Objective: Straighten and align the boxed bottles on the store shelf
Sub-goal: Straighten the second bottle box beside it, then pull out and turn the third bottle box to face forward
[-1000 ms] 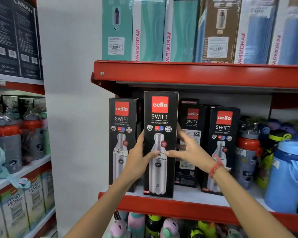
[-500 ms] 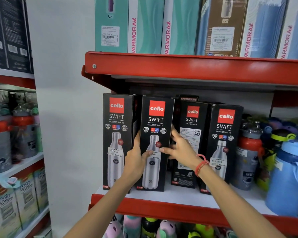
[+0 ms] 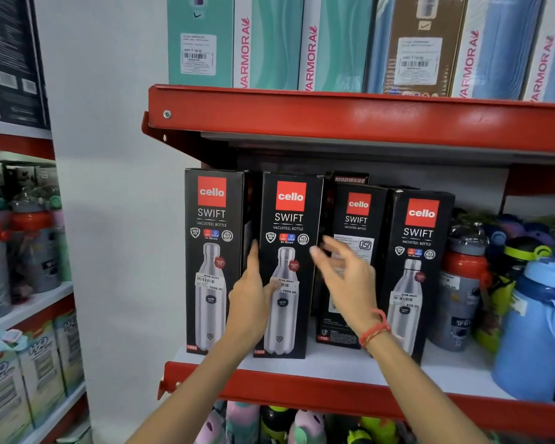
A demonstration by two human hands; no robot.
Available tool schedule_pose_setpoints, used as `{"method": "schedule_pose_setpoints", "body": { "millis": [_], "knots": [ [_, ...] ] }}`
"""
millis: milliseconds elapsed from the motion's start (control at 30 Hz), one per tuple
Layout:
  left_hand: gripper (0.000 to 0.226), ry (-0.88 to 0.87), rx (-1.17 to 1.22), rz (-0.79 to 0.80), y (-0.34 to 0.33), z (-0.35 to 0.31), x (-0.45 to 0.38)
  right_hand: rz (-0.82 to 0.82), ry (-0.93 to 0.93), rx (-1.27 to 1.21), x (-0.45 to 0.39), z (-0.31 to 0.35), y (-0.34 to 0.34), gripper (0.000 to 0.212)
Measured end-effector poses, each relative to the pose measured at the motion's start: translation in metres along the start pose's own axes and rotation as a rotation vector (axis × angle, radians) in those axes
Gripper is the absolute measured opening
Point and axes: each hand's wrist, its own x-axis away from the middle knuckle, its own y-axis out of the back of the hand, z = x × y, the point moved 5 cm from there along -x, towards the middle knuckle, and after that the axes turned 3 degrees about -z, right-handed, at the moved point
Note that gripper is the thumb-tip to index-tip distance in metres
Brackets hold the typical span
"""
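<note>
Red shelf (image 3: pixel 302 384) carrying four upright black boxes (image 3: pixel 288 264) reading "cello SWIFT VACUSTEEL BOTTLE". VARMORA cartons (image 3: pixel 269 43) above. Left hand (image 3: pixel 249 299) grasping second box's left edge; right hand (image 3: pixel 346 277) blurred, seemingly released, just right of it.

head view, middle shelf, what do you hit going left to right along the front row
first cello box → left hand → second cello box → right hand → third cello box → fourth cello box → red-capped bottle → blue jug
</note>
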Motion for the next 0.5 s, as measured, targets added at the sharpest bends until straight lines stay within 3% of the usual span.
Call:
{"method": "schedule_pose_setpoints", "body": {
  "millis": [67, 133, 267, 500],
  "knots": [
    [0.074, -0.042, -0.026, -0.045, 0.002, -0.006, 0.004, -0.297, 0.03, 0.169, 0.008, -0.001, 0.014, 0.039],
    [0.071, -0.134, -0.053, -0.096, 0.005, -0.014, 0.009, -0.378, -0.004, 0.378, 0.013, -0.006, 0.013, 0.057],
    [0.065, -0.279, -0.105, -0.187, 0.008, -0.028, 0.015, -0.236, -0.16, 0.619, 0.015, -0.023, -0.008, 0.095],
    [0.054, -0.412, -0.151, -0.28, 0.011, -0.04, 0.024, -0.181, -0.283, 0.679, 0.006, -0.029, -0.02, 0.105]
  ]
}}
